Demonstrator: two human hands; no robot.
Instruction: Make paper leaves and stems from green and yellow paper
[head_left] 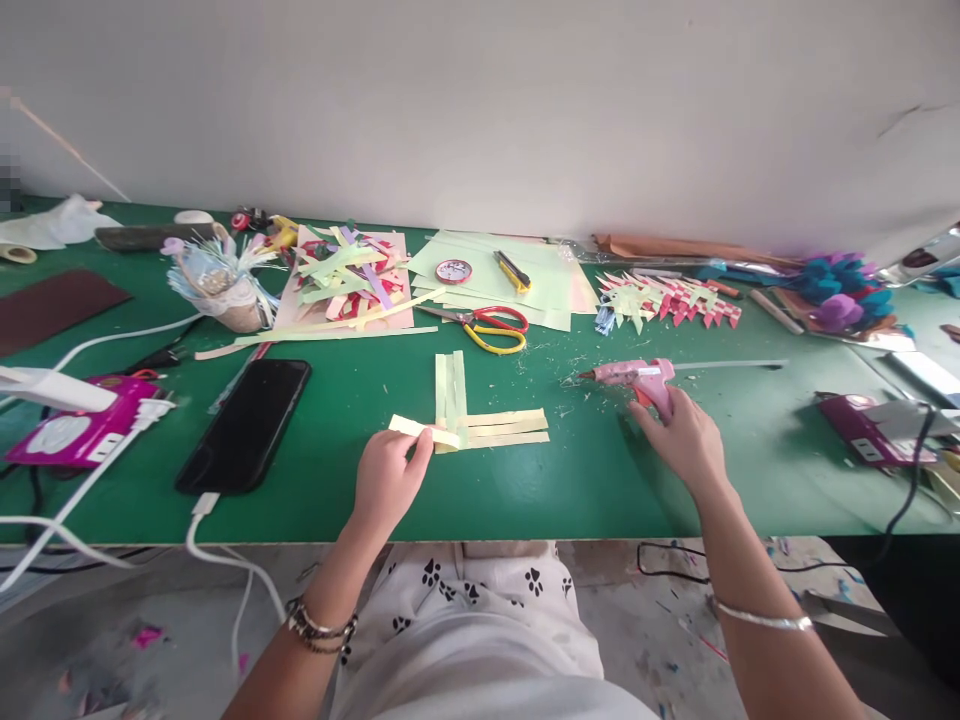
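Observation:
My left hand (386,478) pinches a pale yellow paper strip (420,431) at the left end of a small weave of yellow strips (484,420) lying on the green table (525,490). My right hand (679,432) is closed round the handle of a pink glue gun (634,375), which rests on the table with its nozzle pointing left. The woven strips lie between the two hands.
Red and yellow scissors (491,328), a tape roll (453,271) and a yellow cutter (512,271) lie behind on pale green sheets. A pile of paper scraps (345,275) and a black phone (247,422) sit to the left. Folded red and green pieces (667,298) are at the right.

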